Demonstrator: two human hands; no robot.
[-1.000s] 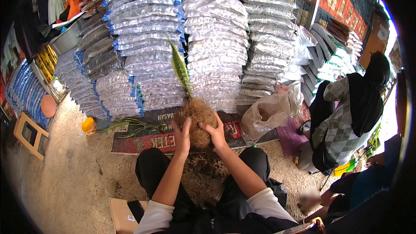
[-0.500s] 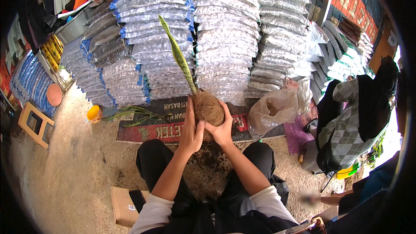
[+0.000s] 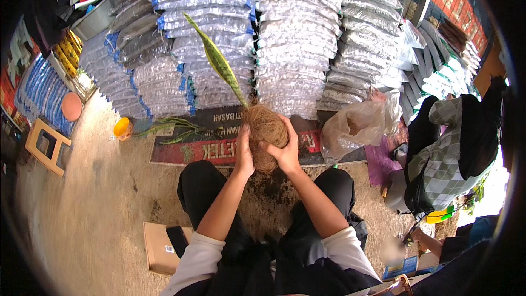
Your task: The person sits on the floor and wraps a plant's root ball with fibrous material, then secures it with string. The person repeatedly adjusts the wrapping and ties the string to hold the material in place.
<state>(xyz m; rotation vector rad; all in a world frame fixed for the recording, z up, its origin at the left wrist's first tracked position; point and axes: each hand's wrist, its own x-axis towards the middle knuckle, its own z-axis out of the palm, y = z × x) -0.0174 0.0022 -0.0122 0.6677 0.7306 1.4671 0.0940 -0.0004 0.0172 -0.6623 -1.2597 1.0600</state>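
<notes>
Between my hands, above the dark banner on the ground, is a ball of brown coconut fibre (image 3: 266,126). One tall snake plant leaf (image 3: 218,64), green with yellow edges, rises from its top and leans left. My left hand (image 3: 244,154) presses against the ball's left side. On the other side my right hand (image 3: 288,151) wraps around it, its thumb across the front. Loose fibres hang from the underside. More snake plant leaves (image 3: 172,127) lie on the banner (image 3: 211,152) to the left.
Tall stacks of filled plastic bags (image 3: 296,44) stand behind the banner. A clear plastic bag (image 3: 356,126) sits to the right, near a crouching person (image 3: 446,153). At left are a yellow pot (image 3: 123,128) and a stool (image 3: 48,147). A phone (image 3: 177,241) lies on cardboard (image 3: 160,248).
The fibre ball has turned slightly, and its leaf leans further left. My right thumb has shifted up across the ball's front, and my left hand sits lower on its side.
</notes>
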